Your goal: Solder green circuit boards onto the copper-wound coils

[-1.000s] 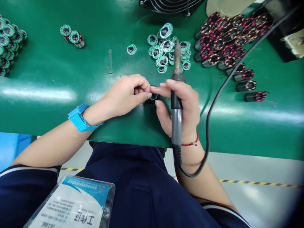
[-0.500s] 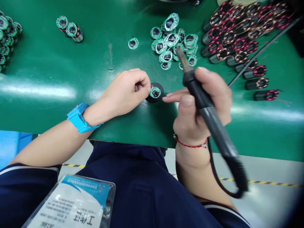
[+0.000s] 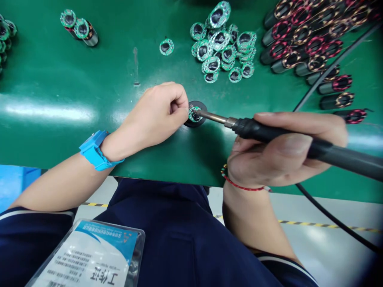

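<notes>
Nearby, the right hand (image 3: 278,157) grips a soldering iron (image 3: 254,129), its tip at a round green board (image 3: 194,117). At that board's nine o'clock, the left hand (image 3: 160,115) presses fingertips together, contents hidden. Loose boards (image 3: 220,40) lie farther, toward one o'clock.

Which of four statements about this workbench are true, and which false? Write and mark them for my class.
1. The right hand grips a soldering iron with a dark handle. True.
2. A bright blue wrist strap circles the right wrist. False: the strap is on the left wrist.
3. The iron's metal tip is at a round green circuit board beside the left hand. True.
4. Dark cylinders wound with red or copper-coloured wire lie left of the heap of round green boards. False: the cylinders lie right of the heap.
</notes>
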Demonstrator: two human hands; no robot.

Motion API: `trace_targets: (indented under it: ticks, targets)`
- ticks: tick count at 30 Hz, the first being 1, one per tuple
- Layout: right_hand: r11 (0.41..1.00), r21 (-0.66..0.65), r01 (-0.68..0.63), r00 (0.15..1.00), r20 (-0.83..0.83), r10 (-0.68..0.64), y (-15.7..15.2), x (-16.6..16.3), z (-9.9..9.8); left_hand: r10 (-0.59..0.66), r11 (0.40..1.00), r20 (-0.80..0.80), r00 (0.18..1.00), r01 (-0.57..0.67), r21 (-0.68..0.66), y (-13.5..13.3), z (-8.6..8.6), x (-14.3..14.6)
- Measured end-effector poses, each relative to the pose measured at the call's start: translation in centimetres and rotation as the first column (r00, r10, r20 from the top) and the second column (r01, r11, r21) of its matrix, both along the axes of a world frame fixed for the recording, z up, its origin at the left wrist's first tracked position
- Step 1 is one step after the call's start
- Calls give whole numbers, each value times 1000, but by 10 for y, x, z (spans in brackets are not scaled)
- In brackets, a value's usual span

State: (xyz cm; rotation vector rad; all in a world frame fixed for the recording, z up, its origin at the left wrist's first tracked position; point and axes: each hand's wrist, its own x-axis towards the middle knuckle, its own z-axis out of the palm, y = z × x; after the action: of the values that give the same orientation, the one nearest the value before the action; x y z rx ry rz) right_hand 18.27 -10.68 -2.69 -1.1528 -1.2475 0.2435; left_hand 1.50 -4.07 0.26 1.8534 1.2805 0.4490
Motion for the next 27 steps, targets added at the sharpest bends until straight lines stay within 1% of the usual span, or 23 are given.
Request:
trace_targets:
  ticks: [3, 8, 13, 17, 20, 24, 27]
  targets:
    - [999, -14, -32, 999, 8, 32, -1, 0, 3, 3, 1000, -17, 1000, -3, 1, 0, 1, 0]
    - [994, -54, -99, 994, -51, 97, -2, 0, 5, 15, 1000, -31, 999, -15, 6, 0, 1, 1]
    - [989, -77, -124, 989, -89, 117, -3, 1, 5, 32, 999, -26, 999, -31, 8, -1, 1, 1]
    - [988, -95, -124, 990, -83, 116, -4, 1, 5, 37, 999, -34, 999, -38, -5, -1, 0, 1]
    - [988, -79, -133, 988, -91, 126, -4, 1, 5, 33, 999, -34, 999, -33, -2, 0, -1, 2]
    - [992, -55, -110, 994, -12, 109, -1, 5, 3, 33, 999, -41, 999, -33, -14, -1, 1, 1]
    - [997, -12, -79, 996, 38, 79, 2, 7, 2, 27, 999, -47, 999, -29, -32, -1, 2, 1]
